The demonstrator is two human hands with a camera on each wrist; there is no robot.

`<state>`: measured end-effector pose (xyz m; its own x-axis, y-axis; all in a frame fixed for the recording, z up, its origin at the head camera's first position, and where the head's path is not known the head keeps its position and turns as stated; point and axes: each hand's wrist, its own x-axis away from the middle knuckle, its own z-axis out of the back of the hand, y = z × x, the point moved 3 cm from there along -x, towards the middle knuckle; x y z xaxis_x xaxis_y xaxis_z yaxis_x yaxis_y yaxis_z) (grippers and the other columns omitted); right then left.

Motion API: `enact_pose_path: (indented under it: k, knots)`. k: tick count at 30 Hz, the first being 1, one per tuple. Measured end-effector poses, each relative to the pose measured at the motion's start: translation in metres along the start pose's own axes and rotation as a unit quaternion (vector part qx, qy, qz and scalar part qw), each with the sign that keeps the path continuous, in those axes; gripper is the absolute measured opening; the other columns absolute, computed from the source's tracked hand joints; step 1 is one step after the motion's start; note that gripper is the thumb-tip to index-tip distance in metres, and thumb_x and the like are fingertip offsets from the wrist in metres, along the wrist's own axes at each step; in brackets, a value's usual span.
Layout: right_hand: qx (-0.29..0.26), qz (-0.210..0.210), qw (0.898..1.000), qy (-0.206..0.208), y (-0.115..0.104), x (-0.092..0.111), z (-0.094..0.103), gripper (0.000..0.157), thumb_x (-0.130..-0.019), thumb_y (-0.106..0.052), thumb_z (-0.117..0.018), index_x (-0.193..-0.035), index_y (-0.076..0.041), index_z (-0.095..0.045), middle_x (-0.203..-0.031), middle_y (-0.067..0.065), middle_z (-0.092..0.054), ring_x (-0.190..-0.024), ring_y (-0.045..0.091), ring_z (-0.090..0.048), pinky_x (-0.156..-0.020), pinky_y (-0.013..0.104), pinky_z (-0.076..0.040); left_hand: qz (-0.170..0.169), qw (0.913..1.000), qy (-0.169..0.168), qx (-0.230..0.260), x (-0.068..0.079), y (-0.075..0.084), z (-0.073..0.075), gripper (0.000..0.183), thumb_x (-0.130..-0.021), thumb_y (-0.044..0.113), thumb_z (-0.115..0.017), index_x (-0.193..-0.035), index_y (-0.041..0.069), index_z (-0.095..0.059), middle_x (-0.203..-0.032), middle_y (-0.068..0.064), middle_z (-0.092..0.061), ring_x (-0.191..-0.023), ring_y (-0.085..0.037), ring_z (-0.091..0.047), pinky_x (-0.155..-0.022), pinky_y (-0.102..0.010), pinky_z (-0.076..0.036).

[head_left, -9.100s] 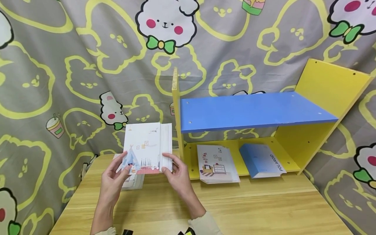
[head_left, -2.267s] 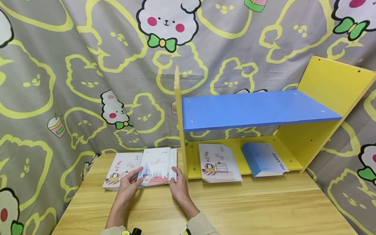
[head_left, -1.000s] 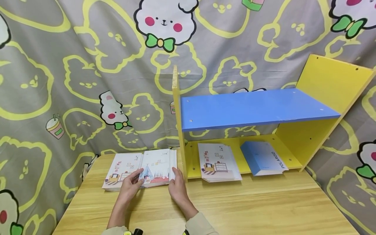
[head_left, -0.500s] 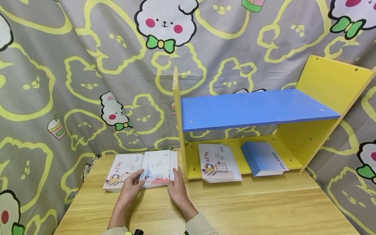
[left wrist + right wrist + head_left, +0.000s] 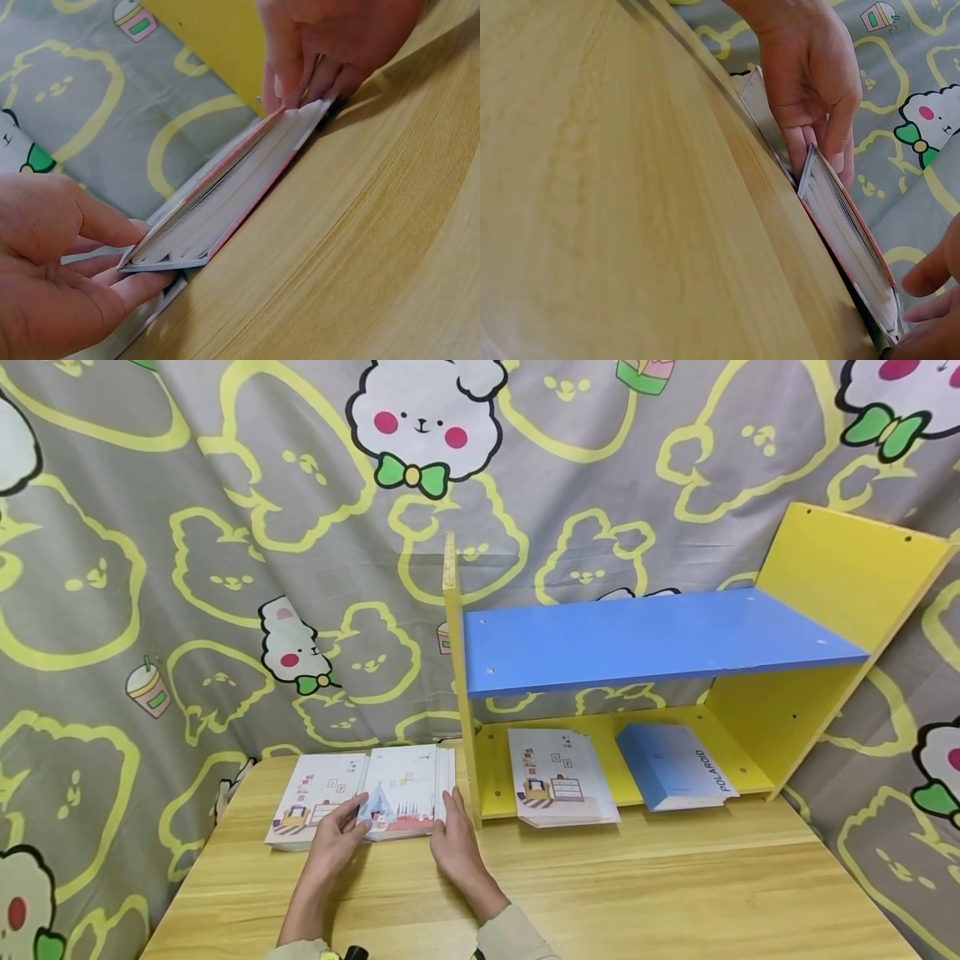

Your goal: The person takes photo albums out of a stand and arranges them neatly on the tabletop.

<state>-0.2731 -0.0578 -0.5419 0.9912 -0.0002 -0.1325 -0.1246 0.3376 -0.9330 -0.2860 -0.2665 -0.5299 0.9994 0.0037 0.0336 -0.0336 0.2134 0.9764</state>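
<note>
A book (image 5: 405, 785) with a blue tent on its white cover lies against the table at the back left. My left hand (image 5: 341, 835) pinches its left edge, thumb on the cover and fingers under the spine, as the left wrist view shows. My right hand (image 5: 456, 843) is at its right edge, fingers rather straight along the side. In the right wrist view the right thumb (image 5: 926, 277) stands a little off the cover. A second book (image 5: 315, 785), with a drawn yellow armchair, lies directly to the left, partly behind my left hand.
A yellow shelf unit with a blue board (image 5: 652, 639) stands close on the right. On its bottom board lie an armchair-cover book (image 5: 555, 768) and a blue POLAROID book (image 5: 675, 764), both jutting over the front edge. A patterned curtain (image 5: 337, 552) hangs behind the wooden table (image 5: 600, 885).
Both hands have brought the tent book down from the air to the table beside the armchair book. In the last second it has barely moved; my right fingers have straightened.
</note>
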Motion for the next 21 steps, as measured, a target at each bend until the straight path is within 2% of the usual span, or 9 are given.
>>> enact_pose_path:
  k: [8, 16, 19, 21]
  knots:
    - [0.012, 0.004, 1.000, -0.004, -0.003, -0.001, 0.003, 0.055, -0.098, 0.000, -0.049, -0.151, 0.012, -0.038, -0.162, 0.030, -0.024, -0.148, 0.047, -0.027, -0.121, 0.059, -0.023, -0.003, 1.0000, 0.006, -0.001, 0.000, 0.003, 0.000, 0.052, -0.098, -0.012, -0.054, -0.148, -0.017, -0.038, -0.158, -0.038, -0.025, -0.146, -0.047, -0.029, -0.113, -0.037, -0.034]
    - [0.007, 0.015, 1.000, 0.004, -0.004, 0.000, 0.011, 0.052, -0.100, -0.003, -0.051, -0.149, 0.010, -0.042, -0.157, 0.033, -0.033, -0.145, 0.050, -0.032, -0.119, 0.063, -0.026, 0.000, 0.9983, 0.012, -0.057, 0.005, 0.011, 0.000, 0.049, -0.099, -0.004, -0.057, -0.146, -0.012, -0.045, -0.157, -0.034, -0.032, -0.146, -0.047, -0.031, -0.119, -0.046, -0.029]
    - [0.003, 0.017, 1.000, 0.001, -0.004, 0.000, 0.012, 0.052, -0.100, -0.004, -0.051, -0.149, 0.010, -0.042, -0.157, 0.033, -0.033, -0.144, 0.051, -0.032, -0.118, 0.064, -0.025, -0.010, 0.9971, 0.014, -0.074, 0.007, 0.016, 0.001, 0.048, -0.100, -0.003, -0.057, -0.146, -0.010, -0.047, -0.154, -0.033, -0.038, -0.143, -0.047, -0.036, -0.117, -0.047, -0.034]
    - [0.000, 0.017, 1.000, -0.001, -0.004, 0.000, 0.013, 0.052, -0.100, -0.004, -0.051, -0.149, 0.010, -0.042, -0.157, 0.033, -0.033, -0.145, 0.051, -0.031, -0.118, 0.064, -0.025, -0.026, 0.9962, 0.015, -0.081, 0.009, 0.020, 0.003, 0.046, -0.101, -0.003, -0.058, -0.145, -0.011, -0.048, -0.152, -0.034, -0.041, -0.140, -0.048, -0.041, -0.113, -0.043, -0.041]
